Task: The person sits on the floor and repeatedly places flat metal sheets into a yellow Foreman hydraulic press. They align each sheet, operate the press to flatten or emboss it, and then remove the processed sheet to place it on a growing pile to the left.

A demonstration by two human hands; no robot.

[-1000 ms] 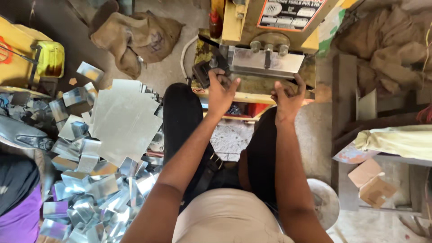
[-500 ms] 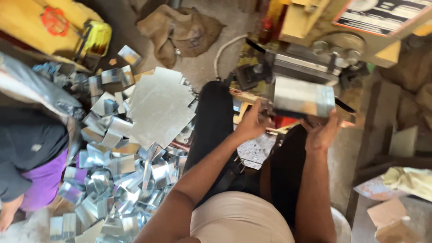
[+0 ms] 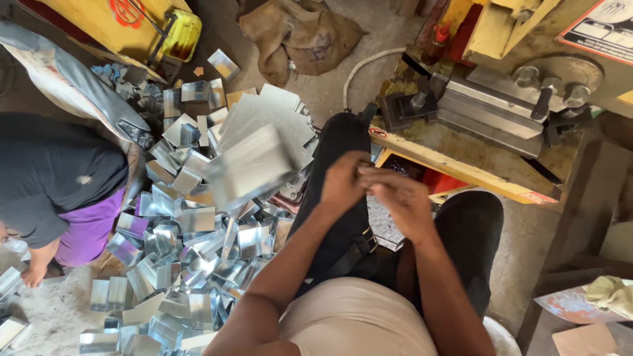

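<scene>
The person sits with dark trousers [image 3: 475, 231] on, both forearms stretched out over the lap. The left hand [image 3: 343, 181] and the right hand [image 3: 403, 201] meet in front of the left knee, fingers touching one another; both are blurred, the fingers look loosely curled, and I cannot tell whether anything small lies between them. Just left of the left hand a bent sheet-metal piece [image 3: 247, 168] shows as a pale blur above the heap, apart from both hands; whether it rests on the heap cannot be told. Below and left of that piece lies the heap of bent metal pieces [image 3: 184, 264], shiny and tumbled on the floor, reaching to the left trouser leg. Behind the piece a stack of flat metal sheets [image 3: 270, 115] lies on the same heap. Left of the heap sits another person in a black top and purple garment [image 3: 59, 191]. Right of the hands and farther off stands the yellow press machine [image 3: 488, 112] with its grey steel bar. Beyond the flat sheets a brown sack [image 3: 297, 33] lies on the floor.
</scene>
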